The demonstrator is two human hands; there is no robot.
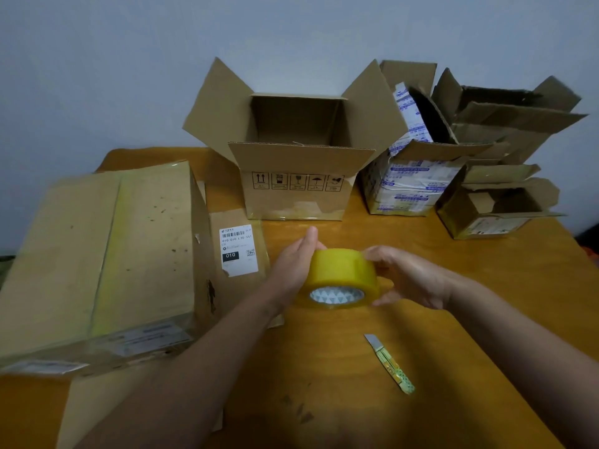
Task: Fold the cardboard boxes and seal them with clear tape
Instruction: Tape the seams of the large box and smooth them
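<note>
Left hand and right hand both grip tape over table centre. Probably hunting free end. Next: peel, close far-edge box.

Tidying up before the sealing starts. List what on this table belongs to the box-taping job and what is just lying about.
For the job: tape roll, held between left hand and right hand; open box with handling symbols; utility knife, likely for cutting tape.
Lying about, for now: large box already taped; flat cardboard with shipping label; blue-printed box; torn boxes at far right.
</note>
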